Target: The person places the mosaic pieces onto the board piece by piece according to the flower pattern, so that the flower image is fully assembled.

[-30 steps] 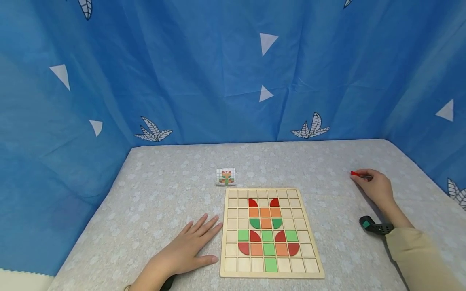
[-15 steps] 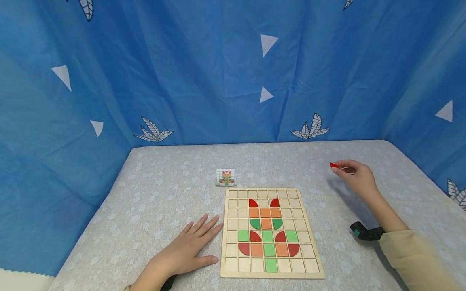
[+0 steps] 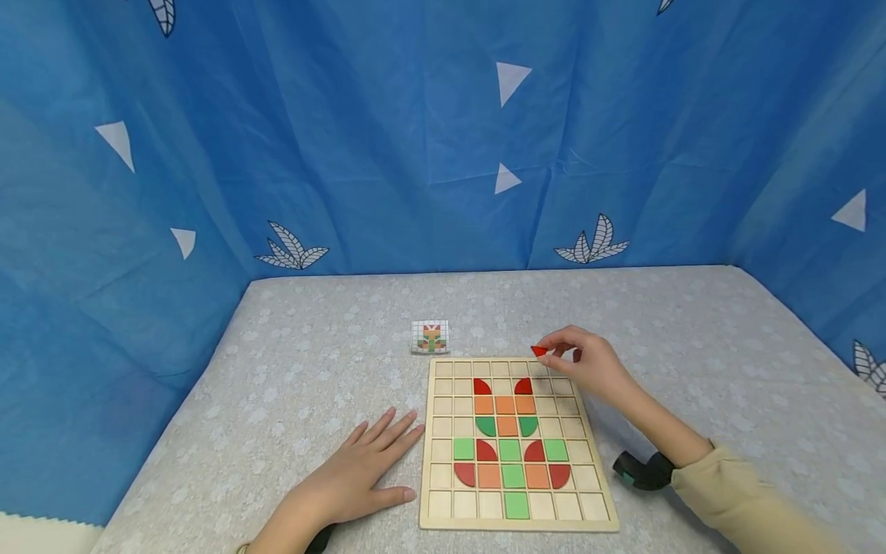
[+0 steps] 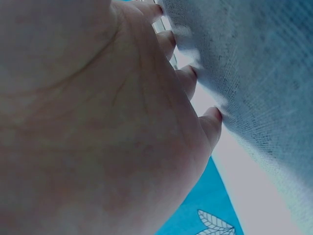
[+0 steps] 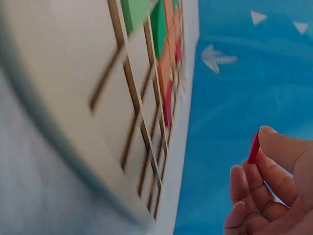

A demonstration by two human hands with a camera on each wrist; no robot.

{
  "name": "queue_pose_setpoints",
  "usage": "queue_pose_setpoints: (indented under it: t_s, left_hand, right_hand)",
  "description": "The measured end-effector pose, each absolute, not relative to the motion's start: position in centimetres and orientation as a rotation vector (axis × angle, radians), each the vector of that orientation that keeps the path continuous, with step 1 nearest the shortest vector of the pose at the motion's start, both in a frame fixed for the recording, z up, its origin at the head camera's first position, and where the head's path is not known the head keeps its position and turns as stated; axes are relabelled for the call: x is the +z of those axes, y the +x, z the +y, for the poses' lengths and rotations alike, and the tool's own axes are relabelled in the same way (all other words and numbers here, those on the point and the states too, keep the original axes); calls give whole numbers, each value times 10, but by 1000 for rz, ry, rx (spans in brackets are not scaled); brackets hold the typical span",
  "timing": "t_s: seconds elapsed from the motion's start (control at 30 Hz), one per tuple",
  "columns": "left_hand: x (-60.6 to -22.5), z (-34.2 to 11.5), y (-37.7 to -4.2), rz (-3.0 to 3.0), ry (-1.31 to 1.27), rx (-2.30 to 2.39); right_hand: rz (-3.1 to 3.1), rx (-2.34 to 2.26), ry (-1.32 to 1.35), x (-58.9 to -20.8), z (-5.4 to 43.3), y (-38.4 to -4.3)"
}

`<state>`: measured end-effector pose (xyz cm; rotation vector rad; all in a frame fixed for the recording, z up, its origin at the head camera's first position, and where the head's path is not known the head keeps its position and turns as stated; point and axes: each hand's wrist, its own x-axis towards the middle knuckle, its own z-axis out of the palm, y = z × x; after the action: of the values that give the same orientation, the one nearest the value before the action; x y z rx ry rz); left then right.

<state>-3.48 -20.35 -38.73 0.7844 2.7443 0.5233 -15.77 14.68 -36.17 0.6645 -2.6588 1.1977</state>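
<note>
A small red piece [image 3: 538, 351] is pinched between the thumb and fingers of my right hand [image 3: 584, 362], above the far right part of a wooden grid board [image 3: 443, 514]. The right wrist view shows the same red piece [image 5: 254, 148] held on edge at the fingertips. Red quarter-rounds [image 3: 524, 386], orange squares [image 3: 506, 425], green quarter-rounds [image 3: 528, 425] and light green squares [image 3: 516, 505] sit in the board's cells. My left hand [image 3: 360, 473] lies flat with fingers spread on the cloth, fingertips close to the board's left edge.
A small printed card [image 3: 430, 337] with a coloured grid picture lies behind the board. Pale patterned cloth [image 3: 298, 369] covers the table, and a blue curtain [image 3: 429, 138] stands around its back and sides. A black wrist device [image 3: 644, 471] hangs below my right forearm.
My right hand has swung left with the red piece, from the table's right side to over the board's far right part. The left hand stays where it was.
</note>
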Motion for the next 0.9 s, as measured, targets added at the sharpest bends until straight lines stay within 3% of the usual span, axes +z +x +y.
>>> queue_pose_setpoints:
  t_s: [0.47, 0.9]
  left_hand:
    - [-388, -204, -35, 2746, 798, 520]
    - [-386, -204, -35, 2745, 797, 525]
  right_hand:
    - [-2769, 1202, 936, -389, 109, -158]
    - [-2778, 1107, 967, -398, 104, -164]
